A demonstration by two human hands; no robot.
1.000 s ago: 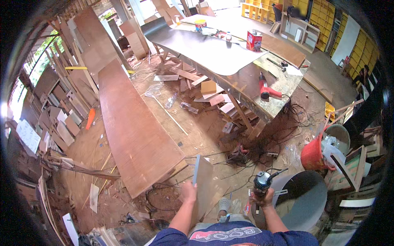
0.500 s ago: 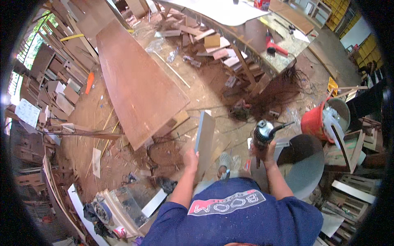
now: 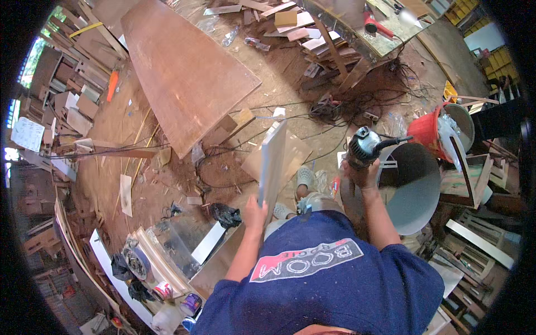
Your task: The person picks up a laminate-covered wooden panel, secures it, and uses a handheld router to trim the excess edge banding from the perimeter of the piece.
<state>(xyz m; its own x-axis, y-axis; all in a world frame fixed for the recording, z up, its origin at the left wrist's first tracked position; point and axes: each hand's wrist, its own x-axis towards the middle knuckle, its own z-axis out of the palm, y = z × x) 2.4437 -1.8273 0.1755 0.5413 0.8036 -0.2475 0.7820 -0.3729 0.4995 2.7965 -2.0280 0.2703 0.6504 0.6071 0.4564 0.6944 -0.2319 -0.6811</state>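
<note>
My left hand (image 3: 255, 213) is closed around the lower end of a flat wooden board (image 3: 272, 162). The board stands nearly upright, its grey-white narrow edge toward my left. On the other side, my right hand (image 3: 365, 174) grips a corded power tool (image 3: 364, 144) with a dark ribbed body and a lighter top. Its thick black cord leads off to the right. The tool's working end is hidden below my hand, so its exact kind cannot be made out. Board and tool are held apart, in front of my body.
A large brown sheet (image 3: 184, 72) lies raised at the far left. Offcuts are heaped beneath a workbench (image 3: 385, 42) at the back. Cables (image 3: 357, 106) trail over the floor. To the right stand a red bucket (image 3: 425, 133) and a big grey round container (image 3: 413, 201).
The board now shows more edge-on, and the tool is higher in the picture. My view has tilted nearer, bringing my feet and a wood panel on the floor into clearer sight.
</note>
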